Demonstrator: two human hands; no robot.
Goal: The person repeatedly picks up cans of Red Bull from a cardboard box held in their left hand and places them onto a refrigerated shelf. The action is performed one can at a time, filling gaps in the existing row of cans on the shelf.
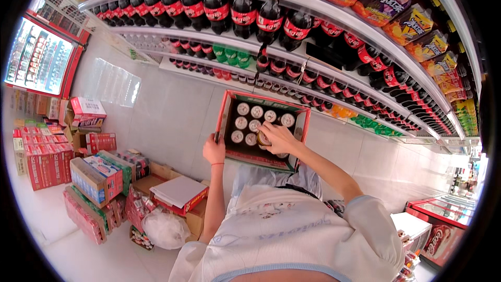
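Observation:
An open cardboard box [266, 159], red-edged with green inside, stands before me with several upright cans [256, 112] in it. My right hand [281, 139] reaches into the box from the right. Its fingers are closed around a can with a gold-coloured side [264, 138], which is tilted and partly hidden by the hand. At the box's left edge, my left hand [214, 150] is curled in a grip. A narrow dark strip [217, 134] shows above its fingers; what it is cannot be told.
Shelves [250, 41] of cola bottles [270, 19] curve across the front and right, with multipacks [381, 0] above. Stacked cartons [98, 180], a clear plastic bag [165, 225] and an open carton [156, 174] lie left. A lit drinks cooler [39, 56] stands far left, a red-framed freezer [442, 219] right.

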